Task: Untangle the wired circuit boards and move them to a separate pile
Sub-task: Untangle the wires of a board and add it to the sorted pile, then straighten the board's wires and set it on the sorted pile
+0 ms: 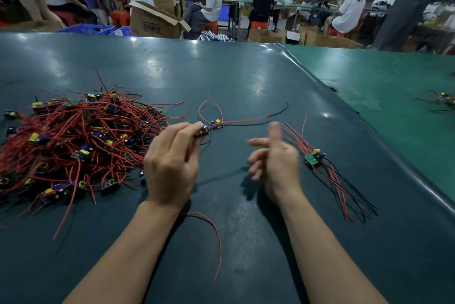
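A big tangled heap of small circuit boards (73, 141) with red and black wires covers the left of the dark table. My left hand (172, 163) pinches one small circuit board (203, 130) at its fingertips, just right of the heap. A second board (216, 124) lies touching it, its red and black wires trailing off to the right. My right hand (275, 158) hovers blurred above the table, fingers apart, holding nothing. To its right lies a small separate pile of boards (314, 157) with wires stretched toward me.
A loose red and black wire (216, 237) curls under my left forearm. A lighter green table (394, 87) adjoins on the right, with another wired board (443, 99) on it. Seated people, cardboard boxes and stools fill the background beyond the far edge.
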Available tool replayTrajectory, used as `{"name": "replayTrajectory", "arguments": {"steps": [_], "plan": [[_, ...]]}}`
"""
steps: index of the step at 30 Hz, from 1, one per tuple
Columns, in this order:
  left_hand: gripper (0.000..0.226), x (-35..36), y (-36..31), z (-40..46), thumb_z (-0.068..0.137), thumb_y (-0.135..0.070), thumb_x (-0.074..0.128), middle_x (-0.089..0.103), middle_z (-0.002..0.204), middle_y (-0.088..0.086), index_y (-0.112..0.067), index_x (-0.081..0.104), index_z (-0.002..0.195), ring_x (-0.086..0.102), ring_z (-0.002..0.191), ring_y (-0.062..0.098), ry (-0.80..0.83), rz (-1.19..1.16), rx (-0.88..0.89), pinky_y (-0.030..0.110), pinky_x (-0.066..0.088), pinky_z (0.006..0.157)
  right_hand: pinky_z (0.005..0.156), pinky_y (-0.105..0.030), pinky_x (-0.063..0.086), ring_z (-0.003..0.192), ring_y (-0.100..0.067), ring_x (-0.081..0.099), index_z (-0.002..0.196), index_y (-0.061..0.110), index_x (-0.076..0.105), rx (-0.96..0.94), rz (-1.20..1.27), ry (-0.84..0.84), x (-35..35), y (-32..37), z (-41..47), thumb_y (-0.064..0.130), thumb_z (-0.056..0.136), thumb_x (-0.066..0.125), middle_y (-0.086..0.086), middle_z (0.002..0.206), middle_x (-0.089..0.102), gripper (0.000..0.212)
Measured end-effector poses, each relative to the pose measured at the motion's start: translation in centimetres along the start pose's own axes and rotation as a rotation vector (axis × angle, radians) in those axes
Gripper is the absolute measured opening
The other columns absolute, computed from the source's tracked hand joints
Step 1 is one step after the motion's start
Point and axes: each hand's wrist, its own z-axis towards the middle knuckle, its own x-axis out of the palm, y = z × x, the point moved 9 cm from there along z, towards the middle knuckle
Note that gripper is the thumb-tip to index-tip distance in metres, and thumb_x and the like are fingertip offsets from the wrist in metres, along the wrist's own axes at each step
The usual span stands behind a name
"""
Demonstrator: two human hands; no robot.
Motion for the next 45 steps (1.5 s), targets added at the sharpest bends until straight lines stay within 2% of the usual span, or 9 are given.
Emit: {"name": "replayTrajectory", "arguments": {"steps": [3,5,10,19,24,29,37,41,45], "plan": [[0.016,1.3,-1.6,-0.1,0.093,-0.008,0.068,0.069,0.096,0.012,-0.002,0.073,0.107,0.066,0.084,0.032,0.115,-0.099,0.116,0.044,0.054,0.076,0.032,-0.017,0.035,0.033,-0.012,0.050,0.085,0.010,0.067,-0.033,-0.177,0.419,5.0,-0.6,-2.6,0.054,0.079,0.059,-0.005,0.052,0.058,0.045],[0.020,2.5,-2.7,-0.4,0.092,-0.008,0.066,0.070,0.095,0.013,0.000,0.073,0.108,0.067,0.082,0.031,0.240,-0.178,0.186,0.042,0.055,0.073,0.032,-0.018,0.036,0.035,-0.012,0.049,0.085,0.011,0.064,-0.093,-0.152,0.472,5.5,-0.1,-3.2,0.043,0.081,0.062,-0.007,0.055,0.058,0.033],[0.029,3.1,-1.5,0.0,0.090,-0.010,0.065,0.072,0.091,0.010,0.001,0.069,0.117,0.065,0.076,0.030,0.310,-0.233,0.130,0.041,0.053,0.070,0.034,-0.018,0.033,0.032,-0.012,0.045,0.072,0.017,0.067,-0.248,-0.206,0.276,4.3,1.2,-3.2,0.024,0.095,0.062,-0.006,0.050,0.058,0.025],[0.006,0.2,1.9,0.8,0.088,-0.018,0.074,0.068,0.089,0.005,-0.015,0.080,0.088,0.056,0.081,0.029,0.049,0.052,0.028,0.042,0.043,0.073,0.034,-0.019,0.034,0.033,-0.014,0.046,0.051,0.018,0.066,-0.276,-0.040,-0.159,-0.6,2.7,-2.3,0.039,0.083,0.064,-0.003,0.043,0.054,0.039],[0.009,-0.5,4.4,0.9,0.088,-0.008,0.071,0.065,0.090,0.014,-0.003,0.076,0.094,0.059,0.082,0.034,-0.010,0.069,-0.182,0.031,0.043,0.079,0.032,-0.017,0.033,0.031,-0.011,0.046,0.076,0.009,0.063,-0.155,0.232,-0.454,-4.5,1.6,-1.4,0.043,0.096,0.058,-0.003,0.046,0.060,0.040],[0.008,0.1,4.0,0.7,0.087,-0.011,0.072,0.065,0.090,0.013,-0.006,0.076,0.092,0.057,0.083,0.037,0.056,0.165,-0.204,0.037,0.043,0.078,0.039,-0.015,0.043,0.039,-0.006,0.056,0.086,0.006,0.061,0.051,0.408,-0.324,-4.0,-0.5,-0.6,0.028,0.099,0.056,-0.002,0.059,0.070,0.026],[0.037,-2.4,9.7,-1.1,0.084,-0.021,0.068,0.055,0.124,0.020,-0.010,0.065,0.120,0.041,0.118,0.042,0.205,0.623,-0.651,0.053,0.033,0.097,0.035,-0.019,0.037,0.036,-0.013,0.051,0.086,0.007,0.064,-0.063,-0.066,-0.115,-0.8,0.1,-0.7,0.017,0.100,0.052,-0.004,0.054,0.065,0.021],[0.022,-2.3,10.8,-1.4,0.086,-0.023,0.070,0.061,0.118,0.015,-0.015,0.074,0.106,0.042,0.115,0.039,0.291,0.670,-0.673,0.051,0.032,0.098,0.036,-0.019,0.037,0.036,-0.013,0.051,0.086,0.010,0.066,-0.087,-0.176,-0.066,-0.2,0.0,-0.8,0.018,0.099,0.053,-0.004,0.055,0.065,0.020],[0.027,-2.4,11.2,-1.0,0.085,-0.031,0.072,0.062,0.116,0.016,-0.013,0.071,0.106,0.042,0.114,0.040,0.311,0.696,-0.685,0.052,0.032,0.097,0.037,-0.018,0.037,0.038,-0.013,0.051,0.082,0.013,0.067,-0.097,-0.258,-0.026,0.4,-0.2,-0.8,0.019,0.098,0.055,-0.004,0.056,0.066,0.021]]}}
